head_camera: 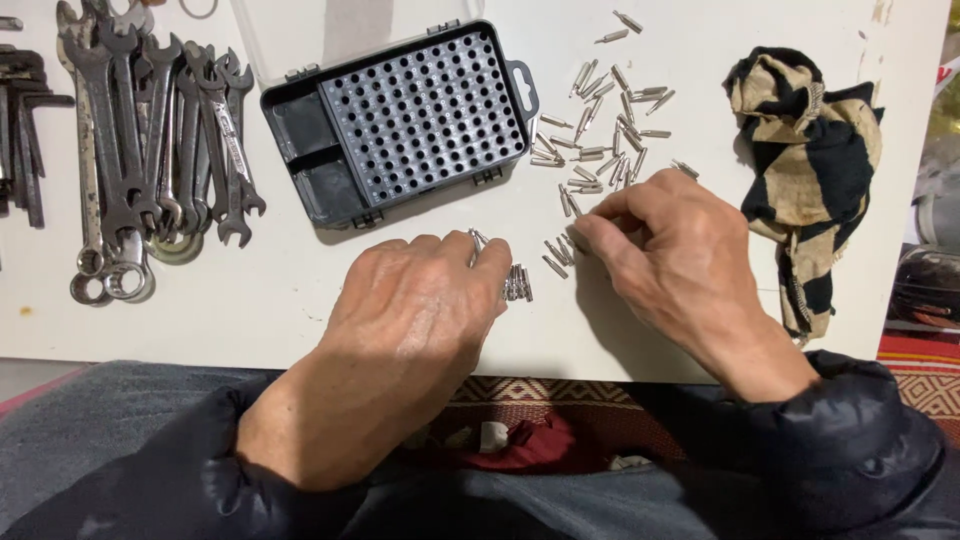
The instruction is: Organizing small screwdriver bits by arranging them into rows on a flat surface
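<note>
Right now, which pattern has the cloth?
The cloth has black and beige stripes, seen in the head view.

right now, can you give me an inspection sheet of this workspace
surface: white table, bare in front
job's things: loose silver bits scattered; black bit case open, holes empty
clutter: wrenches at far left; striped rag at right
grippers: left hand holds a bundle of bits; right hand pinches at bits on the table
cables: nothing seen
surroundings: patterned rug by the table, dark sleeves
</note>
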